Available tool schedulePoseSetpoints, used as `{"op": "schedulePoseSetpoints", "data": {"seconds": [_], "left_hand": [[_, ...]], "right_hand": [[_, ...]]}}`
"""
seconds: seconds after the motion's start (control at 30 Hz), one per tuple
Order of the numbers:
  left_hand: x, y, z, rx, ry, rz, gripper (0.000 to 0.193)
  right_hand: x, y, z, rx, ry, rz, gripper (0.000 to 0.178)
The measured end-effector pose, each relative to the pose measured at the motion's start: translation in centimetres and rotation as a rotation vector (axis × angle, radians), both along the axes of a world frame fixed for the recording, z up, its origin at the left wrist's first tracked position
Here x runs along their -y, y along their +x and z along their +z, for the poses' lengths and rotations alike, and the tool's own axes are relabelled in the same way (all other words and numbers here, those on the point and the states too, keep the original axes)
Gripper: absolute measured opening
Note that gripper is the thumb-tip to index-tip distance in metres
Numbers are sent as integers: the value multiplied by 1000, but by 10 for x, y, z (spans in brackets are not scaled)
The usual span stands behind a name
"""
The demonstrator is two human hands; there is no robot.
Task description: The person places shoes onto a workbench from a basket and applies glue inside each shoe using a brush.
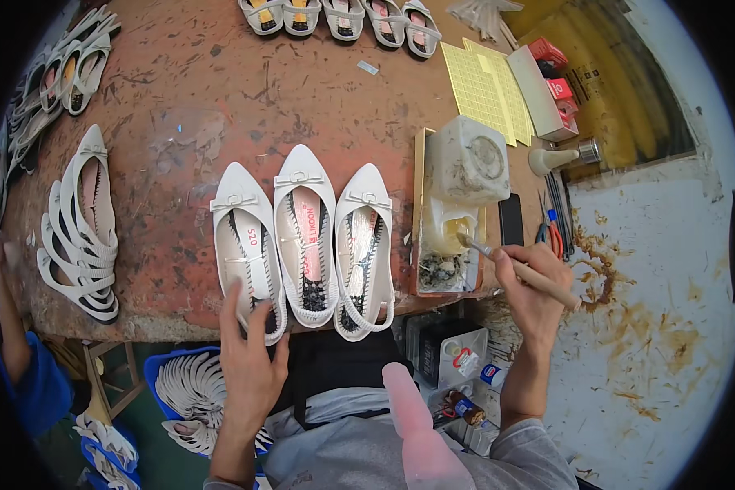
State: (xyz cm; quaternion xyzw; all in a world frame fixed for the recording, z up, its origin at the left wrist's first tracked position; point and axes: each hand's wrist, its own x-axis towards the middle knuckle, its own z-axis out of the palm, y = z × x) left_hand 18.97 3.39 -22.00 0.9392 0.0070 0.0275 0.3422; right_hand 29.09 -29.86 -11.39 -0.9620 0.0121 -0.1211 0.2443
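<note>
Three white pointed slingback shoes stand side by side at the bench's front edge: a left shoe [230,192], a middle shoe [300,167] and a right shoe [366,186]. Each has a bow on the toe. My left hand [249,363] is at the heel of the left shoe, its fingers apart and reaching over the heel opening. My right hand [531,290] grips a wooden-handled brush [562,296]. The brush's tip is at the opening of a grimy white plastic jug [469,159], where something yellowish shows inside.
The jug stands in a shallow box [419,192]. Beside it lie a black phone [510,219], pliers [554,233] and yellow sheets [486,90]. More white shoes [82,237] are stacked at left; others [343,20] line the far side. A blue basket [159,371] holds shoes below. Another person's arm [8,310] shows at far left.
</note>
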Motion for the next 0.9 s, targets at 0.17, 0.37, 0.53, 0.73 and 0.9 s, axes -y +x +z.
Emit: {"op": "schedulePoseSetpoints", "data": {"seconds": [0.17, 0.37, 0.53, 0.73, 0.9], "left_hand": [[0, -7, -3, 15, -111, 119, 105], [-16, -13, -16, -4, -210, 108, 109], [-25, -15, -17, -18, -274, 96, 110], [-31, -10, -23, -33, -409, 51, 106], [-41, -13, -29, -1, -394, 50, 111]], "right_hand": [[-5, 0, -11, 112, -225, 314, 5], [-14, -1, -11, 31, -222, 251, 5], [-15, 7, 5, -134, -152, 46, 10], [-104, 11, 35, -82, 531, 194, 15], [-187, 51, -26, -296, 274, 748, 15]]}}
